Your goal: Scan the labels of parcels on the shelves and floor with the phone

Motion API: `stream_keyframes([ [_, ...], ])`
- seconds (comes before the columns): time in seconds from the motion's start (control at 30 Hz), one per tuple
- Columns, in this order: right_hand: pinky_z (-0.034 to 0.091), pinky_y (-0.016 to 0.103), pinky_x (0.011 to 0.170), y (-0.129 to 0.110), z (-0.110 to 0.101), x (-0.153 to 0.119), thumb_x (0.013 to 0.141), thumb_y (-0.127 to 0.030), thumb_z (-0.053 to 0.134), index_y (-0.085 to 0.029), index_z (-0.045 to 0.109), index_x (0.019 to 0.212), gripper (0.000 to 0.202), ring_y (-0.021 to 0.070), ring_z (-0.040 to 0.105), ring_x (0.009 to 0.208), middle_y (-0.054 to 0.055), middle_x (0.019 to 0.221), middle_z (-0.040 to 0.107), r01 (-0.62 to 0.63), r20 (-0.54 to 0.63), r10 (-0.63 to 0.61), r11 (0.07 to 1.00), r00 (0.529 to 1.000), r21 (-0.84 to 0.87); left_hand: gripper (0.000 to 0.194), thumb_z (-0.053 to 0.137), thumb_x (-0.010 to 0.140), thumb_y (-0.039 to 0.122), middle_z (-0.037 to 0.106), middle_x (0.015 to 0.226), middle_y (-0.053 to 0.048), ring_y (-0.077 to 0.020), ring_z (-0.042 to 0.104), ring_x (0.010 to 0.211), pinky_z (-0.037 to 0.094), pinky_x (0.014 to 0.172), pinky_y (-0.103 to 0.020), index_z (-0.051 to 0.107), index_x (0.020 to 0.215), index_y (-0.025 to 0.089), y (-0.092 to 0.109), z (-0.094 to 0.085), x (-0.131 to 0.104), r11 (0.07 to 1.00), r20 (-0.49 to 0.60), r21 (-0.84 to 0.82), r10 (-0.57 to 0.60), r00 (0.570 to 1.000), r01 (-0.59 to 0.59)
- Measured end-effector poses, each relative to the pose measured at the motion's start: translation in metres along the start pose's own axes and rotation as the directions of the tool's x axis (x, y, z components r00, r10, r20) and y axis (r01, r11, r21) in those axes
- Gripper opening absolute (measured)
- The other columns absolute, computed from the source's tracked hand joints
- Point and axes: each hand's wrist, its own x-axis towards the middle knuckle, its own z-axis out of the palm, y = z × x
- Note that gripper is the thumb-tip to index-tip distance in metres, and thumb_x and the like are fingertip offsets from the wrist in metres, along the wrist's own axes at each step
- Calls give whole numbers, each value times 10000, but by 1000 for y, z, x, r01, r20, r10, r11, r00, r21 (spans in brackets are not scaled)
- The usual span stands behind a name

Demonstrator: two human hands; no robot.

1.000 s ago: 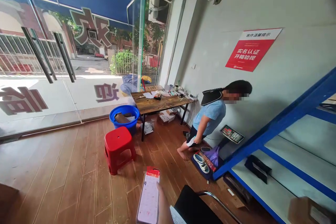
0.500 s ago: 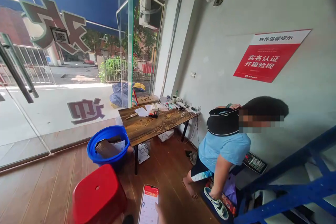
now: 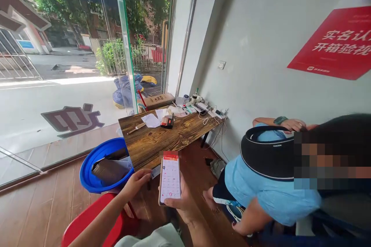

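A smartphone [image 3: 170, 179] with a red banner over a white page of small icons is upright in my right hand [image 3: 179, 197]. The thumb of that hand lies across the bottom of the screen, and the other fingers are hidden behind the phone. To the left of the phone, apart from it, is my left hand [image 3: 140, 182], its fingers curled and thumb and index close together, with nothing visible in them. It appears in front of the near corner of a wooden table [image 3: 147, 142].
A blue tub [image 3: 87, 173] with cardboard stands left of the table, a red stool [image 3: 87, 216] below it. Papers [image 3: 151, 120] and a small black-and-red device [image 3: 167, 122] lie on the table. At right, a person in a blue shirt [image 3: 240, 177] bends forward, wearing a black visor [image 3: 266, 158].
My left hand has come into view from below. The phone has risen with my right hand. The view has moved closer to the table, and the person at right appears larger and lower.
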Motion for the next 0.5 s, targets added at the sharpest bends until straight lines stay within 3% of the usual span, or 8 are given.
stream_keyframes([
  [0.07, 507, 429, 823, -17, -8, 29, 408, -283, 866, -266, 463, 1240, 925, 268, 646, 922, 84, 1074, 667, -37, 95, 36, 999, 995, 9, 570, 755, 575, 574, 702, 912, -69, -226, 613, 907, 469, 885, -358, 677, 966, 167, 19, 23, 18, 998, 54, -55, 38, 998, -35],
  [0.13, 485, 426, 873, -33, -19, 56, 494, -281, 831, -256, 442, 1251, 852, 272, 626, 1010, 99, 1152, 647, -78, 162, 76, 997, 984, 9, 543, 687, 671, 569, 695, 996, -89, -249, 602, 993, 473, 882, -376, 655, 1037, 171, 37, 42, 26, 984, 90, -179, 34, 995, -17],
  [0.23, 465, 415, 911, -49, -37, 95, 607, -313, 772, -234, 460, 1208, 681, 264, 600, 1068, 95, 1176, 642, -114, 149, 122, 991, 981, -63, 493, 562, 792, 539, 652, 1132, -104, -277, 572, 1087, 496, 860, -428, 587, 1157, 208, 59, 69, 30, 896, 146, -438, -5, 989, 69],
  [0.33, 453, 407, 928, -58, -51, 131, 655, -320, 741, -214, 489, 1163, 577, 255, 598, 1053, 79, 1128, 659, -126, 105, 151, 969, 983, -211, 566, 503, 812, 572, 603, 1214, -119, -297, 595, 1051, 511, 826, -464, 490, 1270, 238, 73, 96, 36, 802, 206, -574, -53, 977, 165],
  [0.4, 445, 395, 940, -62, -59, 152, 643, -312, 751, -207, 508, 1142, 565, 253, 594, 1052, 72, 1119, 661, -124, 91, 156, 950, 984, -288, 645, 512, 796, 595, 570, 1258, -127, -313, 606, 1034, 514, 812, -483, 400, 1337, 261, 80, 113, 46, 763, 186, -621, -82, 979, 182],
  [0.5, 450, 372, 930, -63, -69, 177, 619, -291, 758, -207, 538, 1119, 553, 249, 599, 1041, 61, 1104, 670, -126, 102, 165, 942, 981, -311, 693, 523, 791, 591, 497, 1348, -96, -319, 596, 1058, 513, 806, -510, 267, 1387, 348, 85, 134, 62, 725, 57, -679, -108, 993, 118],
])
